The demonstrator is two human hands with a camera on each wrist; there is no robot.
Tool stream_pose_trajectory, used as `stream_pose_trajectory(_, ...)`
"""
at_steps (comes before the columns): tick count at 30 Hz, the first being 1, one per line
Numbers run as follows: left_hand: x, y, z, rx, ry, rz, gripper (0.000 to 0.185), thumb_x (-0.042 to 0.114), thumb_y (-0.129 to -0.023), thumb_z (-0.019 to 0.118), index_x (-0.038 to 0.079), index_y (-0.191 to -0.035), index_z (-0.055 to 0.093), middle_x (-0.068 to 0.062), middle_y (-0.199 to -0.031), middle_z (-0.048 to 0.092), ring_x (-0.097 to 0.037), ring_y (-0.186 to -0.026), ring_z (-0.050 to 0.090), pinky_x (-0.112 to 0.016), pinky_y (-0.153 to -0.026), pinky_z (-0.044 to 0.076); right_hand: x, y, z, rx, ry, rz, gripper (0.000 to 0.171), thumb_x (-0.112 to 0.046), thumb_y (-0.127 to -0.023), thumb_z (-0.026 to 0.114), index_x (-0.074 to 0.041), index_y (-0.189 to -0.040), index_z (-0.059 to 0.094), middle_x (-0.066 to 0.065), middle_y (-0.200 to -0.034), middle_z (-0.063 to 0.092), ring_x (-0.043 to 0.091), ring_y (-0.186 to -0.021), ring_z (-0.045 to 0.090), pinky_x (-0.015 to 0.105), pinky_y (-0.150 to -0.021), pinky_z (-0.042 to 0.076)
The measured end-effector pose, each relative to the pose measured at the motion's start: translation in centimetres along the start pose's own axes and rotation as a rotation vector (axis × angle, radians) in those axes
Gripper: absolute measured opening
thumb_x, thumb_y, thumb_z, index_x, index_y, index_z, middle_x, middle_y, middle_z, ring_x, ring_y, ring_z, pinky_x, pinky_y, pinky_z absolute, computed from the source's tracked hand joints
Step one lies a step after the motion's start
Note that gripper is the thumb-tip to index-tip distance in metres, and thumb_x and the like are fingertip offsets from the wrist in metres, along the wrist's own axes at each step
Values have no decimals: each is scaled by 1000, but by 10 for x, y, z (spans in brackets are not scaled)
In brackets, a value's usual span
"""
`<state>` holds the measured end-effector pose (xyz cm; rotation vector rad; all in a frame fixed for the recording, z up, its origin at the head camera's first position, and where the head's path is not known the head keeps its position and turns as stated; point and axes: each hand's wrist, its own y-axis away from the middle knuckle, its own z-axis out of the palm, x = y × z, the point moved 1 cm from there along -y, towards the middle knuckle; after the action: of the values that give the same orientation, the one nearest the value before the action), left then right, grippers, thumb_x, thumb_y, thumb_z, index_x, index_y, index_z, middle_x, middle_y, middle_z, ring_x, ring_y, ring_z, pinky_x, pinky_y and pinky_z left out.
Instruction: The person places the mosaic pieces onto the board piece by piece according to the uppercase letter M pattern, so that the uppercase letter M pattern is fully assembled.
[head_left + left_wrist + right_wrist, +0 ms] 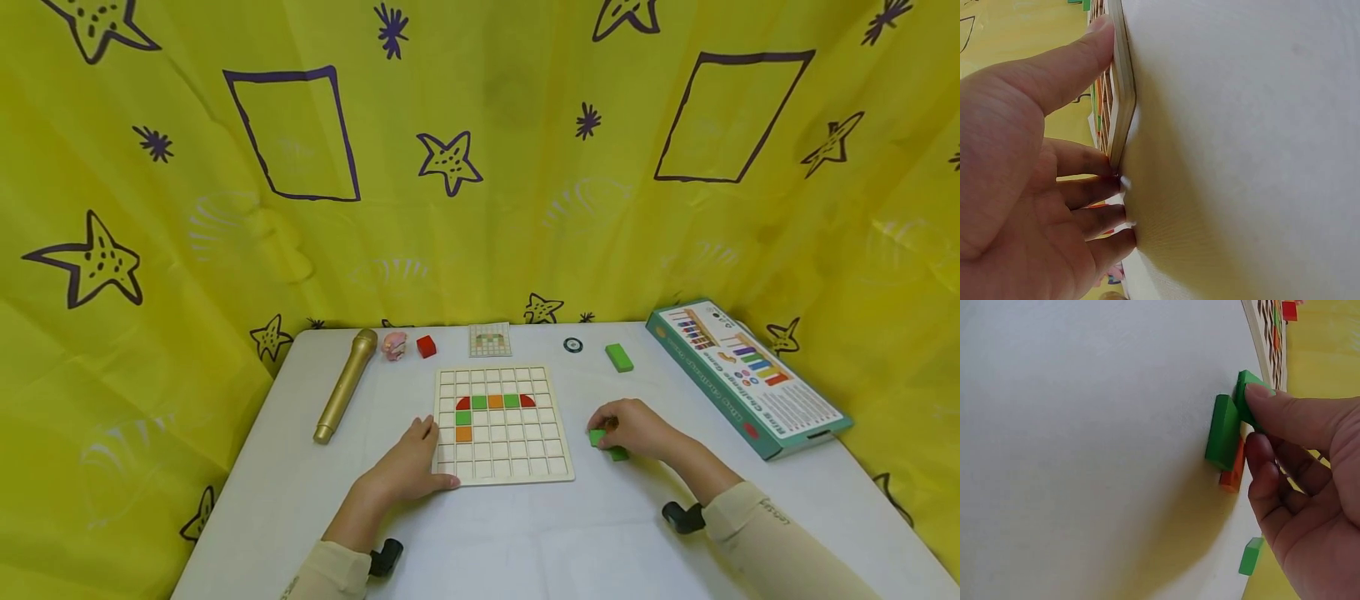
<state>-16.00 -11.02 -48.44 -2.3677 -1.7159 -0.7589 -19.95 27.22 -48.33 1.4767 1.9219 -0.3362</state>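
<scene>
Two hands shared the picking step: our left hand (411, 467) lay flat, steadying the grid board (501, 423); right of it, our right hand (636, 427) pinched a green block (1249, 394), which next needed a matching cell.

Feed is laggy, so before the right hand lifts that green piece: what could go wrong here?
The right hand pinches one green block from a tight cluster; the flat green block and orange piece beside it might get dragged along. The left hand only steadies the grid board by its edge, so a bump could shift the placed tiles.
</scene>
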Motion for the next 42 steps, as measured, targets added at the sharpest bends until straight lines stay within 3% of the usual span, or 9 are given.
stream_pose_trajectory(7, 0, 1, 0, 4, 3, -5, 103, 43, -79, 85, -11, -150, 34, -25, -159, 29, -42, -149, 21, -51, -116, 30, -8, -3, -5, -19, 33, -38, 14, 0, -85, 77, -13, -90, 78, -4, -87, 70, 17, -81, 58, 35, -76, 52)
stream_pose_trajectory(20, -4, -2, 3, -1, -8, -19, 104, 45, -79, 84, -9, -152, 33, -22, -161, 28, -40, -150, 20, -50, -117, 29, -35, -29, -10, -46, 37, -30, 11, -5, -87, 77, -13, -96, 78, -3, -88, 69, 19, -83, 58, 34, -77, 52)
stream_pose_trajectory(42, -5, -3, 4, -1, -5, -13, 105, 46, -79, 84, -8, -152, 33, -22, -161, 28, -40, -150, 20, -50, -116, 30, -83, -76, 10, -79, 13, -152, 11, -5, -87, 78, -11, -96, 78, -4, -91, 71, 15, -84, 60, 32, -78, 53)
